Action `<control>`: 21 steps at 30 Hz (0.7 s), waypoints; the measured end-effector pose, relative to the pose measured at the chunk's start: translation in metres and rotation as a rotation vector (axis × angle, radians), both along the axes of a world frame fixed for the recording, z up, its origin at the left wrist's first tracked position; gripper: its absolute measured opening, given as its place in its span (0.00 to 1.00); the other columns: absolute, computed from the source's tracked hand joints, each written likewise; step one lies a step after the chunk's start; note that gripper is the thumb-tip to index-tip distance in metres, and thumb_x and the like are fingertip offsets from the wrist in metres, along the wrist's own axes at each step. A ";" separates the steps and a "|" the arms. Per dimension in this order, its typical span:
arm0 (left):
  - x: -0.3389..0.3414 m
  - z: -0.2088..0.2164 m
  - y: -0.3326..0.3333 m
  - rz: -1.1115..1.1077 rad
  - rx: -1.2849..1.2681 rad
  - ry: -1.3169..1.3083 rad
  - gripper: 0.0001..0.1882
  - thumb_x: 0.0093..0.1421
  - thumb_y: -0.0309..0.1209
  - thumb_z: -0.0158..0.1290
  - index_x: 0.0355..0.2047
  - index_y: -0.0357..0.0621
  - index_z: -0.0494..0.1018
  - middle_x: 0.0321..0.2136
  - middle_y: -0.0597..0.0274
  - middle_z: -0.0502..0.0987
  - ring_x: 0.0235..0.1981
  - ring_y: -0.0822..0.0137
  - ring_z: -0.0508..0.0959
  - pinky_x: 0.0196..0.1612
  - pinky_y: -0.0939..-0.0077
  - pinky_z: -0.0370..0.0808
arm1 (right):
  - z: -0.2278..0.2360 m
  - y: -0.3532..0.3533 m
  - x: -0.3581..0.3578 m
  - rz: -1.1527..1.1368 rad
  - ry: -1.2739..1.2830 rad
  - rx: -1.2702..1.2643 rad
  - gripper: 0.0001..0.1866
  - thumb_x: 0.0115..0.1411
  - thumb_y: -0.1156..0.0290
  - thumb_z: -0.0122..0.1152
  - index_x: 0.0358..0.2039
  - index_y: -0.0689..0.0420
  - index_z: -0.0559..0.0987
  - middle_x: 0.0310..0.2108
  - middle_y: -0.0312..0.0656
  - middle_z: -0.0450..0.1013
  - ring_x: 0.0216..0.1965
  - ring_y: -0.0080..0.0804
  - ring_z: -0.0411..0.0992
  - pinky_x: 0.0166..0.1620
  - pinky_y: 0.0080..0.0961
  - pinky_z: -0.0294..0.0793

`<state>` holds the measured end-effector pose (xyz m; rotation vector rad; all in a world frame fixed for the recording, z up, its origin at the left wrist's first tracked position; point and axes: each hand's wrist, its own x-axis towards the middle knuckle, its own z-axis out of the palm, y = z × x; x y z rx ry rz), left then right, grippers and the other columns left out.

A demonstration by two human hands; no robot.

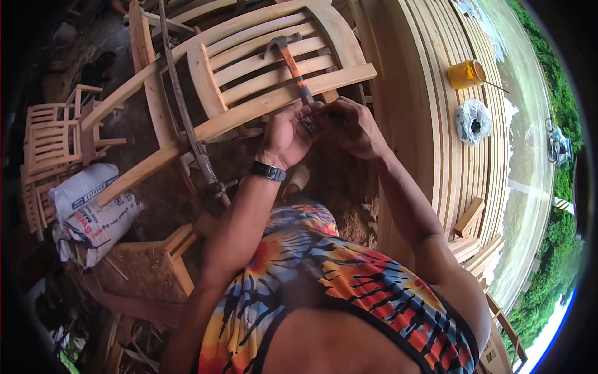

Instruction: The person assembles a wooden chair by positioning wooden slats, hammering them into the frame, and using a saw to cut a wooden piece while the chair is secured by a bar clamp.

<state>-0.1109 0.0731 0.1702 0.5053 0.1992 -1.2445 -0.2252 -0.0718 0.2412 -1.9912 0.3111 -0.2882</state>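
My left hand (288,134), with a black watch on its wrist, is turned palm up and cupped. Small, thin dark pieces that look like nails (307,124) lie in its palm. Over them my right hand (354,126) bends inward, fingers pinched together; whatever it pinches is hidden. Just beyond both hands, a claw hammer (291,66) with an orange and dark handle rests head-away on a slatted wooden frame (274,95). The handle's end reaches close to my left fingers, and I cannot tell if they touch.
A long metal bar clamp (180,106) crosses the frame at left. Stacked boards (430,124) on the right carry a jar of amber liquid (466,75) and a plastic bag (473,123). White sacks (96,218) and wooden chairs (55,134) stand at left.
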 end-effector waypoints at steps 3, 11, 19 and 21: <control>0.011 0.000 0.024 -0.008 -0.070 -0.034 0.23 0.74 0.44 0.41 0.53 0.37 0.74 0.46 0.56 0.81 0.45 0.64 0.82 0.55 0.61 0.77 | 0.003 0.027 0.017 0.131 -0.039 -0.161 0.08 0.59 0.72 0.66 0.38 0.59 0.82 0.30 0.46 0.75 0.34 0.46 0.76 0.39 0.36 0.76; 0.050 0.031 0.105 -0.075 0.121 -0.015 0.19 0.73 0.38 0.44 0.48 0.35 0.76 0.38 0.56 0.81 0.37 0.63 0.81 0.45 0.67 0.80 | 0.001 0.084 0.053 -0.031 0.029 -0.238 0.10 0.58 0.70 0.64 0.38 0.60 0.82 0.32 0.47 0.78 0.34 0.40 0.79 0.40 0.32 0.77; 0.118 0.000 0.231 -0.296 0.149 -0.452 0.11 0.63 0.29 0.60 0.44 0.36 0.80 0.32 0.66 0.82 0.27 0.78 0.77 0.29 0.83 0.74 | -0.006 0.204 0.107 0.050 0.126 -0.278 0.11 0.58 0.67 0.65 0.37 0.62 0.83 0.32 0.44 0.80 0.33 0.35 0.80 0.36 0.32 0.78; 0.129 0.011 0.262 -0.372 0.079 -0.448 0.12 0.62 0.28 0.61 0.45 0.38 0.81 0.31 0.69 0.81 0.27 0.81 0.75 0.30 0.85 0.72 | -0.004 0.233 0.124 0.137 0.070 -0.171 0.12 0.58 0.67 0.65 0.37 0.62 0.83 0.32 0.44 0.80 0.33 0.33 0.80 0.36 0.31 0.78</control>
